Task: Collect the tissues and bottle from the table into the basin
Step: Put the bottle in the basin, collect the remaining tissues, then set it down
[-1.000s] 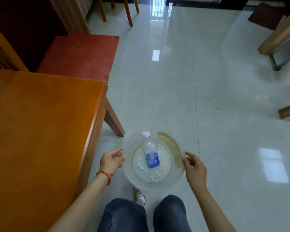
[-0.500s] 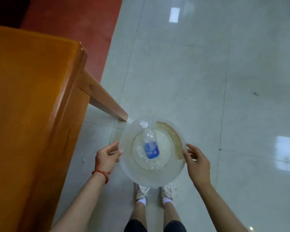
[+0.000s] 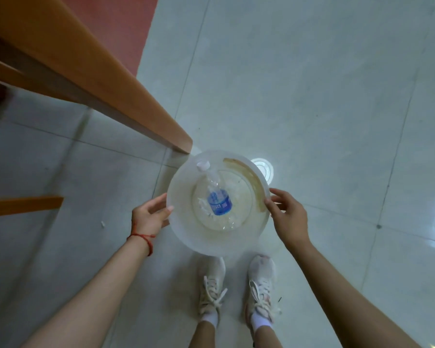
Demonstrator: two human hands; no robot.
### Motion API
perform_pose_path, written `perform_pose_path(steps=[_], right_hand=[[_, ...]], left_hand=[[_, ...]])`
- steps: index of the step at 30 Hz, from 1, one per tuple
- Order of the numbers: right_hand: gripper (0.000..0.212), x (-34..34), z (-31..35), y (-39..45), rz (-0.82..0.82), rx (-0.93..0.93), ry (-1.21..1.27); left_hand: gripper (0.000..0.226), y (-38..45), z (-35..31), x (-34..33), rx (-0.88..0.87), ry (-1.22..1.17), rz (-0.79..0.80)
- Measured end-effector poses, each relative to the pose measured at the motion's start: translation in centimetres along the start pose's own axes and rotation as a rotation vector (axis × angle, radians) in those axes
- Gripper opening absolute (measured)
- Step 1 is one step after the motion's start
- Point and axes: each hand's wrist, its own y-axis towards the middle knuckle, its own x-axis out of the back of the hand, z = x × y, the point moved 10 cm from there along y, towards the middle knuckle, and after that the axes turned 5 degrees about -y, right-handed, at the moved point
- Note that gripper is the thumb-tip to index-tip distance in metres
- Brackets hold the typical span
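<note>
Tissues [image 3: 203, 208] hard to make out, just white crumples under the bottle [image 3: 217, 197] lying in the basin [image 3: 186, 237]; table [image 3: 91, 79] top cut off, only legs show. I see my left hand [image 3: 150, 217] and right hand [image 3: 288, 217] gripping opposite rims, basin above the floor [image 3: 324, 96], over my shoes [image 3: 236, 285].

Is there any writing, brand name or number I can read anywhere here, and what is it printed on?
Blue label on the bottle in the basin: white print is there, but too small and blurred to read.
Shoes, table and floor: no writing visible.
</note>
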Motion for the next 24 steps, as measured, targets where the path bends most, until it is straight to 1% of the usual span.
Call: perform_pose_path(steps=[7,12,18,21,24], right_hand=[[0.027,-4.9,-4.0,4.8,0.030,-0.076,0.023],[0.027,-6.8,-5.5,6.1,0.036,-0.123,0.032],[0.032,-7.2,-5.9,5.9,0.053,-0.121,0.029],[0.034,-6.0,-5.4,5.0,0.036,-0.139,0.043],[0.033,-4.4,-3.5,3.4,0.035,-0.117,0.004]], left_hand=[[0.044,6.2,2.5,-0.7,-0.020,0.014,-0.037],[0.043,8.1,4.0,-0.9,-0.010,0.040,-0.051],[0.044,7.9,4.3,-0.6,-0.019,0.041,-0.071],[0.046,6.6,4.0,-0.1,0.004,0.044,-0.121],[0.044,4.1,2.7,-0.1,-0.044,0.215,-0.120]])
